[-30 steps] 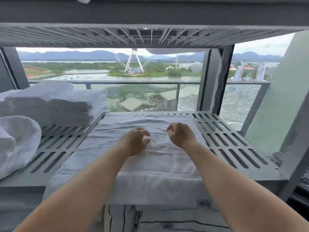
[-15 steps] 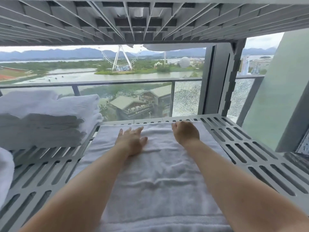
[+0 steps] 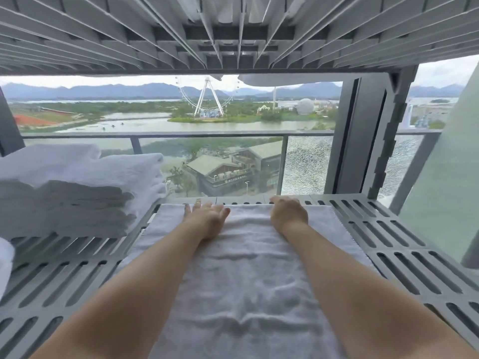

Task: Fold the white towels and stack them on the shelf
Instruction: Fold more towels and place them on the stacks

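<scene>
A folded white towel (image 3: 241,275) lies flat on the grey slotted shelf (image 3: 404,244), its far edge near the shelf's back rim. My left hand (image 3: 206,216) rests flat on the towel's far left part, fingers spread and reaching the far edge. My right hand (image 3: 287,212) rests on the far right part with fingers bent down over the towel's far edge; whether they pinch the cloth is hidden. A stack of folded white towels (image 3: 77,193) sits on the shelf at the left.
Another white towel (image 3: 5,265) shows at the left edge. A slotted shelf (image 3: 233,32) hangs close overhead. Behind the shelf is a window with a grey upright frame (image 3: 363,141) on the right. Bare slotted shelf lies on both sides of the towel.
Both hands have slid forward along the towel to its far edge, pushing it deeper onto the shelf. My left hand went from curled to flat. The view moved in closer.
</scene>
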